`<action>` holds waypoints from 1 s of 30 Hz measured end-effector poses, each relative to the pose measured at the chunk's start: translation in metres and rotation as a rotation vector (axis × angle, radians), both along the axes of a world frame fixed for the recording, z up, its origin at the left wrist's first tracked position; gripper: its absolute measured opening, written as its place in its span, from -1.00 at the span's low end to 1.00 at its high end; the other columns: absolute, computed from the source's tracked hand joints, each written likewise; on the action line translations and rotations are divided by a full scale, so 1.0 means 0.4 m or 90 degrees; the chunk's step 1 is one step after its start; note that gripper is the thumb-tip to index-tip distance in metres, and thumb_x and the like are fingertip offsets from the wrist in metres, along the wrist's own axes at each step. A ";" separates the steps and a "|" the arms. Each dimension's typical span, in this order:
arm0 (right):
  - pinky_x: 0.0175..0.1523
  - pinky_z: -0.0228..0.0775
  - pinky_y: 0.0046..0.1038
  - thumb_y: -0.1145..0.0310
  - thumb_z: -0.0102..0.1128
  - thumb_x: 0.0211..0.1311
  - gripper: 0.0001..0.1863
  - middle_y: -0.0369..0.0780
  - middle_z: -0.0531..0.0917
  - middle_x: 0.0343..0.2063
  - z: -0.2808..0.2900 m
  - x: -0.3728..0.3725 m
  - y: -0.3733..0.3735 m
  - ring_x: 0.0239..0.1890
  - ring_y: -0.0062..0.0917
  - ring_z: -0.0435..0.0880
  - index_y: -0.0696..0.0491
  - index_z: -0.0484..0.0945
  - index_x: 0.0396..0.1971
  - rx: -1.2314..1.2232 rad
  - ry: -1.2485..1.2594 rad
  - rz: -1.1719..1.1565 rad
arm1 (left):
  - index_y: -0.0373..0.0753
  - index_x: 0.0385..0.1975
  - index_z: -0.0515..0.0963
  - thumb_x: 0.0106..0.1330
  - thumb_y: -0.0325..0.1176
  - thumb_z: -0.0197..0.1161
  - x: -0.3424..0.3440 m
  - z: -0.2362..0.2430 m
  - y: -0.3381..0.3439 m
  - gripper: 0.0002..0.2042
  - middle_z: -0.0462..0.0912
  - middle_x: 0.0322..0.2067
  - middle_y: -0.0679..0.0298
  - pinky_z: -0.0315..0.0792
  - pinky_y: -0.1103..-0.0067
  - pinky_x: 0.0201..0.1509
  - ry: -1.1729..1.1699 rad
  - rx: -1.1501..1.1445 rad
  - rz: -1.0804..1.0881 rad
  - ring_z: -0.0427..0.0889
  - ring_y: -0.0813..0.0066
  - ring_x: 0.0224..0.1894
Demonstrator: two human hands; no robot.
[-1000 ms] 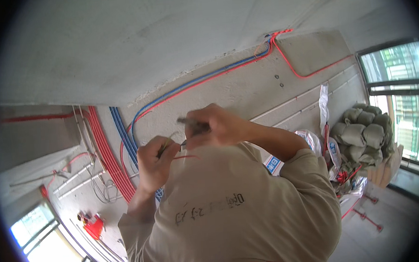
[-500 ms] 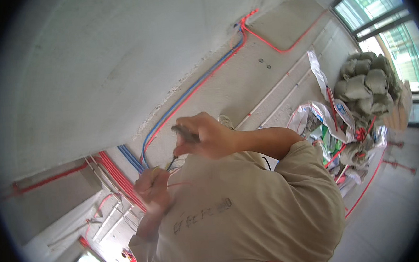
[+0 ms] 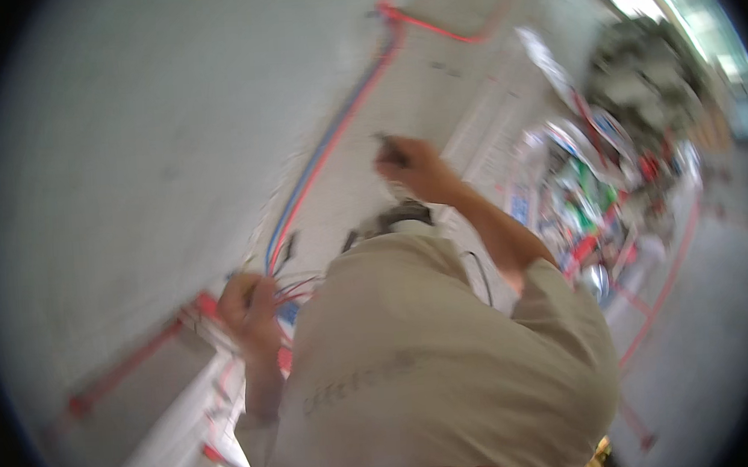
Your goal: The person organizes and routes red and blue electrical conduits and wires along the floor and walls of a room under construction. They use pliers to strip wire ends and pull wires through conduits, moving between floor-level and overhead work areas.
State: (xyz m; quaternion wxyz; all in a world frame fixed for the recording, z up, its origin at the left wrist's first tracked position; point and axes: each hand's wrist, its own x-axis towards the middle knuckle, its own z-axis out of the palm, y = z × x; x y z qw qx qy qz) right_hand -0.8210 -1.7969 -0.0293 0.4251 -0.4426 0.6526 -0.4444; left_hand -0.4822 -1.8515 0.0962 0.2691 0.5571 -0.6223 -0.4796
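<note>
The left hand [image 3: 250, 311] is curled, seemingly around thin wires [image 3: 298, 283], though blur hides the exact grip. They emerge on its right, their long axis running rightward and slightly forward; likely light and springy — best pinched a little back from the free ends. Ahead of that hand, red and blue conduits [image 3: 306, 183] stretch away. Farther forward and right, well apart, the right hand [image 3: 417, 167] is clenched on a dark tool [image 3: 396, 153] — probably stiff, sturdy and best held by its handle. One end points forward-left past the fingers; its full axis is hidden.
</note>
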 end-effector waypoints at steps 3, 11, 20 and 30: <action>-0.15 0.45 -0.23 0.24 0.29 0.15 -0.77 -0.04 0.69 -0.40 -0.183 -0.051 0.106 -0.30 -0.21 0.66 0.09 0.63 -0.29 0.199 0.070 -0.122 | -0.30 -0.49 0.45 0.33 -0.51 0.20 -0.087 -0.002 0.018 -0.85 0.25 -0.66 0.49 -0.13 0.71 -0.62 0.083 0.048 0.052 0.07 0.81 -0.67; 0.03 0.49 0.04 0.31 0.06 0.22 -0.68 0.11 0.68 -0.12 -0.613 -0.403 0.754 -0.02 0.06 0.67 0.15 0.62 -0.12 0.541 0.440 -0.668 | -0.31 -0.46 0.45 0.35 -0.48 0.22 -0.171 -0.012 -0.051 -0.86 0.23 -0.67 0.50 -0.13 0.69 -0.63 0.051 0.130 -0.066 0.06 0.81 -0.69; -0.27 0.48 -0.45 0.28 0.21 0.36 -0.76 -0.27 0.75 -0.38 -0.108 -0.373 0.500 -0.45 -0.61 0.62 0.11 0.70 -0.14 0.121 0.122 -0.552 | -0.36 -0.45 0.59 0.28 -0.45 0.30 -0.254 -0.004 -0.069 -0.88 0.45 -0.61 0.49 0.17 0.67 -0.49 -0.029 0.135 -0.262 0.29 0.76 -0.53; -0.32 0.36 -0.48 0.39 0.35 0.23 -0.83 -0.27 0.70 -0.45 0.243 0.094 0.008 -0.44 -0.65 0.55 0.18 0.65 -0.28 -0.049 -0.281 0.332 | -0.34 -0.46 0.61 0.24 -0.44 0.35 -0.204 0.058 -0.028 -0.89 0.49 -0.68 0.37 0.23 0.63 -0.52 -0.113 -0.006 -0.312 0.36 0.72 -0.59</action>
